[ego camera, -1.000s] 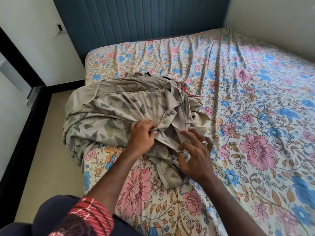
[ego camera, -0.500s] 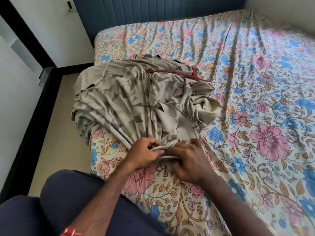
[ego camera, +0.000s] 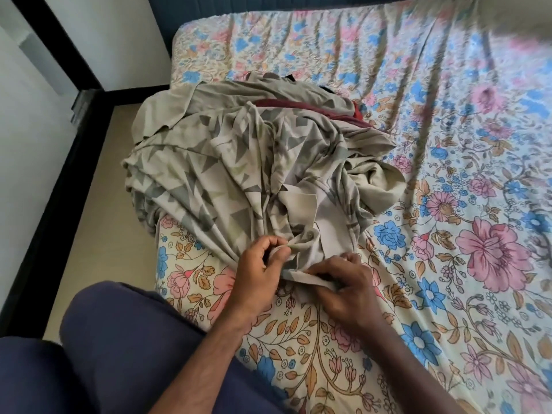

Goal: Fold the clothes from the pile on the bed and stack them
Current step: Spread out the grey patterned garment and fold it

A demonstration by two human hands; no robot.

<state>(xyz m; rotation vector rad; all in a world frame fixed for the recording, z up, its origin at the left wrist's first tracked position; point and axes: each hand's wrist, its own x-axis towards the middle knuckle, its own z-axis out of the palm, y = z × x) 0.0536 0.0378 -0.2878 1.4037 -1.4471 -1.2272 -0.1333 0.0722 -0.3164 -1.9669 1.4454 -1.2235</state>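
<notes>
Hands (ego camera: 301, 282) on shirt (ego camera: 239, 174) hem near bed (ego camera: 448, 204) edge

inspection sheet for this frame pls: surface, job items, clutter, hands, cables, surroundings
Surface: bed under a wrinkled floral sheet; its right part is bare of clothes.
Job's things: patterned beige shirt crumpled on top of the pile at the bed's left edge; a maroon garment shows beneath it. No folded stack seen.
Clutter: nothing seen.
Hands: left hand pinches the shirt's buttoned edge; right hand grips the fabric beside it.
Cables: nothing seen.
Surroundings: blue padded headboard at the far end, white wall and dark floor trim to the left, the person's dark-clad leg at the bed's near corner.
</notes>
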